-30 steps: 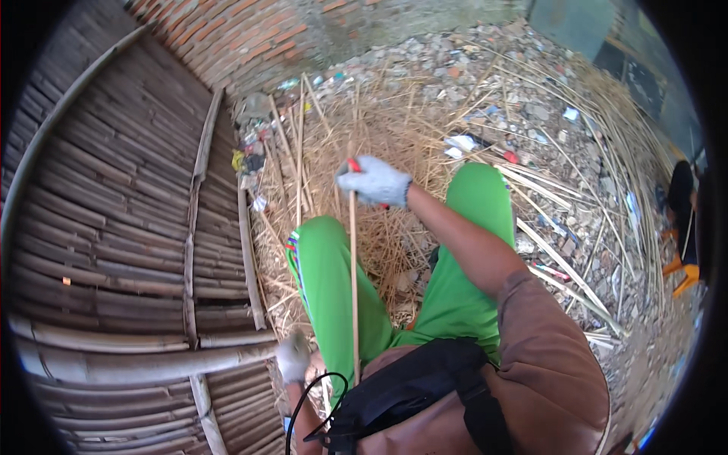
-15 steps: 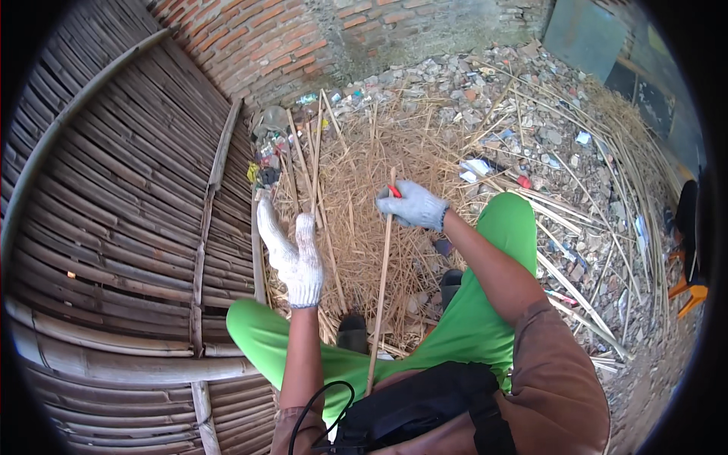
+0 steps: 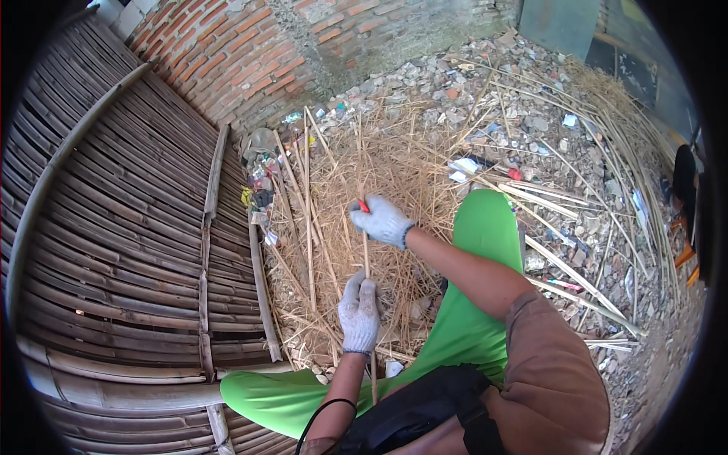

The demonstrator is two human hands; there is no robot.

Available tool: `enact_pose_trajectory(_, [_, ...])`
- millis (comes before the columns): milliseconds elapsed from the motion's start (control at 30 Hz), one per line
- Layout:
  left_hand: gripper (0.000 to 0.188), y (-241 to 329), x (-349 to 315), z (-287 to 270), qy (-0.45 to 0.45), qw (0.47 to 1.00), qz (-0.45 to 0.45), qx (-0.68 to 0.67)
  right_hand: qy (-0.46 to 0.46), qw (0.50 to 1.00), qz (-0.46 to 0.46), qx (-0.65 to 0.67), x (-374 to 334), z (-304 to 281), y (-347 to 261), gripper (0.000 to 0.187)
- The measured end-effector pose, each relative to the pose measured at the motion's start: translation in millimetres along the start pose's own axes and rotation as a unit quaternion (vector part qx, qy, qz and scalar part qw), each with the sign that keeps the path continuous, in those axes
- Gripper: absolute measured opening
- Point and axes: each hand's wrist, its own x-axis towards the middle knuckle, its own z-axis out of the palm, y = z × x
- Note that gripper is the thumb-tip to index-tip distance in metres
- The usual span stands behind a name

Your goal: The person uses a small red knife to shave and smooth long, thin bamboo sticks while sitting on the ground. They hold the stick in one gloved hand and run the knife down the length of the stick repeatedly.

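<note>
A thin bamboo stick (image 3: 367, 259) runs roughly upright in the picture between my knees, its near end by my waist. Lower on it, my left hand (image 3: 359, 315), in a white knit glove, is closed around the stick. Farther up, my right hand (image 3: 384, 222), gloved in pale grey, is closed at the same stick. A small red piece (image 3: 363, 205), perhaps a tool's handle, sticks out between the right hand's thumb and fingers; the rest of it is hidden. Under both hands lies a heap of straw-coloured bamboo shavings (image 3: 409, 171).
A slatted bamboo wall (image 3: 129, 227) closes off the left side, with a brick wall (image 3: 250, 57) behind. Rubble and litter (image 3: 546, 136) cover the ground at right. Several loose bamboo strips (image 3: 561, 269) lie there, and others (image 3: 309, 220) on the left.
My left hand has come right and nearer, from open in the air to closed on the stick. My right hand has shifted slightly left. The view has tilted a little.
</note>
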Motion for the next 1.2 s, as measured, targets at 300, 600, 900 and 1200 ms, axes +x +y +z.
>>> enact_pose_trajectory(300, [0.043, 14, -1, -8, -0.007, 0.998, 0.025, 0.062, 0.052, 0.993, -0.075, -0.073, 35, 29, 30, 0.038])
enact_pose_trajectory(600, [0.056, -11, 23, 1, -0.122, 0.882, 0.204, 0.406, 0.071, 0.990, 0.079, -0.098, 19, -19, 59, 0.032])
enact_pose_trajectory(900, [0.060, -60, -6, 18, -0.203, 0.950, 0.010, 0.237, 0.040, 0.973, 0.226, -0.022, -40, -58, 100, 0.030])
enact_pose_trajectory(1200, [0.058, -63, 4, 14, -0.201, 0.953, -0.019, 0.228, 0.040, 0.960, 0.268, 0.068, -27, -45, 83, 0.022])
